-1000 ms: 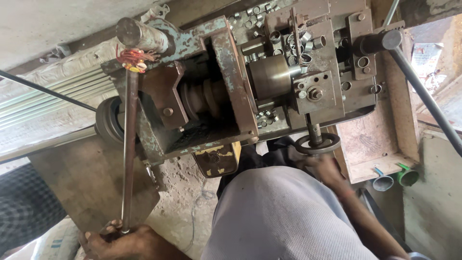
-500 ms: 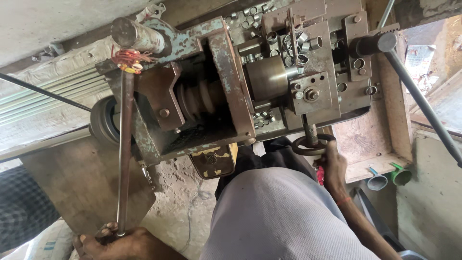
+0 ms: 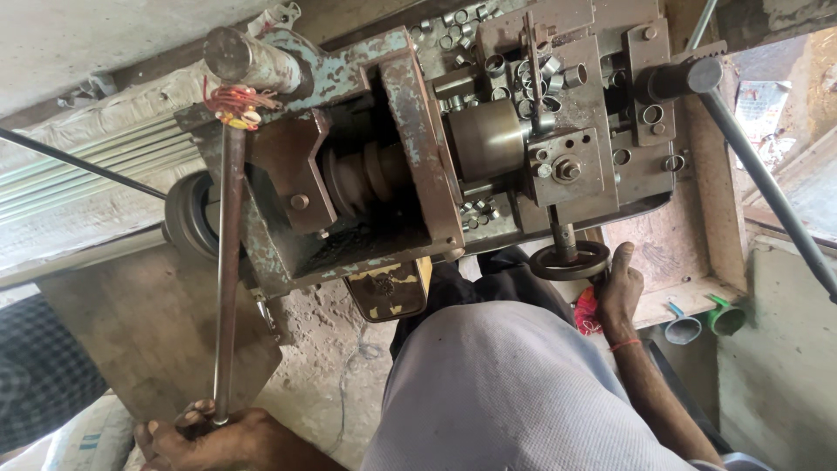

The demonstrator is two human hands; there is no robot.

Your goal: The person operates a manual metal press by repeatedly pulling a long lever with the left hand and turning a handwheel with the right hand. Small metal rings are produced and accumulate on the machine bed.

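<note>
Head view shows the left hand wrapped tight around the bottom end of the long metal lever, as it was a second ago. The right hand has slid to the right rim of the small round handwheel, fingers curled on it. Before, it sat under the wheel. Many little metal rings lie on the old machine.

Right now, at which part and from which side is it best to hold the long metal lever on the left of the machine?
Probably at its free near end, from your own side. The long lever is pivoted at the machine's top and runs toward you, and the left hand is closed around that tip. The right hand rests on the small handwheel.
</note>
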